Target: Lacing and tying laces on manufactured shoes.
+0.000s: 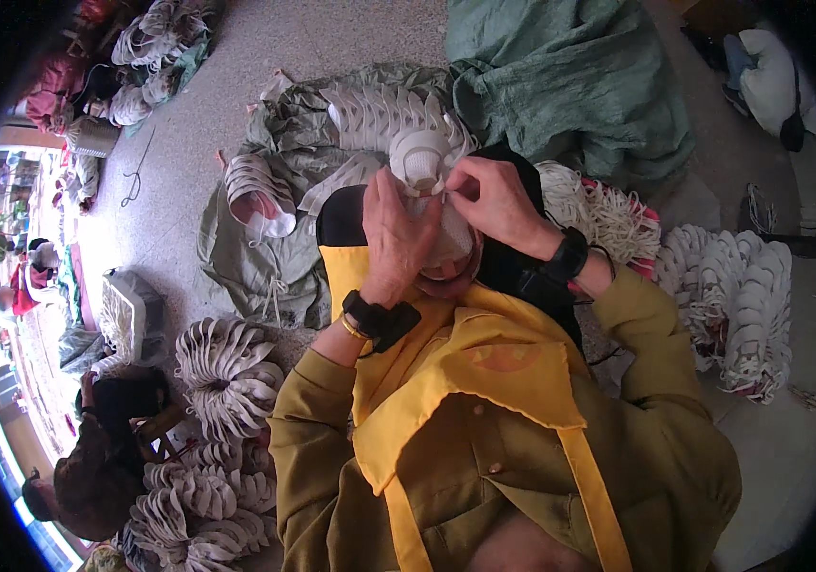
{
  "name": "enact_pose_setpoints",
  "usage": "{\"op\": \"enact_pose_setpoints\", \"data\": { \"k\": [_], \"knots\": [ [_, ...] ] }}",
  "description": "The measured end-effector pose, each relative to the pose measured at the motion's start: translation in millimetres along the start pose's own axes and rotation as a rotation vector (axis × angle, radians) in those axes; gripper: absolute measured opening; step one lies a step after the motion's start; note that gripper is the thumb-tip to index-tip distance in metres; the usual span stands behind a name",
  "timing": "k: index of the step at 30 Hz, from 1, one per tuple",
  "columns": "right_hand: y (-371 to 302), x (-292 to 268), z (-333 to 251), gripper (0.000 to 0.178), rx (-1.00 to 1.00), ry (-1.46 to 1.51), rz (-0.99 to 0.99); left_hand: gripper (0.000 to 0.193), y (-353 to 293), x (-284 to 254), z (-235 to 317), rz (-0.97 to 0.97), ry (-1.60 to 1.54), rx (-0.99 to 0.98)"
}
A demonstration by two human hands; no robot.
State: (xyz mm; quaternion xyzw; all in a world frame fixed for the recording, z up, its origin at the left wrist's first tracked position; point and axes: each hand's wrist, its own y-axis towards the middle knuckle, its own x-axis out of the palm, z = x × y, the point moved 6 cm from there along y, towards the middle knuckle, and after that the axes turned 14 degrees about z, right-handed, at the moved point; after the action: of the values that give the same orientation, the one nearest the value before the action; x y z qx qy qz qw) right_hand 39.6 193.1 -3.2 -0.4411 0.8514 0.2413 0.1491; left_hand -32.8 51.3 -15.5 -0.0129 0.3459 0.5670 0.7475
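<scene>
Centrally, white shoe upper [448,238] between left fingers [386,197], gripping it, and right fingers [468,173], pinched narrow (on what, cannot tell).

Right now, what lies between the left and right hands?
In the head view, a white shoe upper lies between the left hand and the right hand.

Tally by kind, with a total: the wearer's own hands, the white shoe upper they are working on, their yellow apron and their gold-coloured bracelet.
Hands (left hand, right hand): 2
White shoe upper between them: 1
Yellow apron: 1
Gold-coloured bracelet: 1
Total: 5
</scene>
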Motion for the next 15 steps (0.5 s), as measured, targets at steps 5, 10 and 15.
{"op": "enact_pose_setpoints", "data": {
  "k": [5,10,15],
  "knots": [
    [1.1,-2.8,-9.9,0.013,-0.156,0.001,-0.043,0.043,-3.2,-0.9,0.0,0.032,-0.03,-0.023],
    [-3.8,2.6,-21.8,0.012,-0.459,-0.188,-0.096,0.041,-2.9,-1.2,0.6,0.019,-0.031,-0.045],
    [-6.1,14.4,-28.1,0.017,-0.62,-0.448,-0.227,0.038,-1.5,-4.0,-0.7,-0.003,-0.088,-0.029]
  ]
}}
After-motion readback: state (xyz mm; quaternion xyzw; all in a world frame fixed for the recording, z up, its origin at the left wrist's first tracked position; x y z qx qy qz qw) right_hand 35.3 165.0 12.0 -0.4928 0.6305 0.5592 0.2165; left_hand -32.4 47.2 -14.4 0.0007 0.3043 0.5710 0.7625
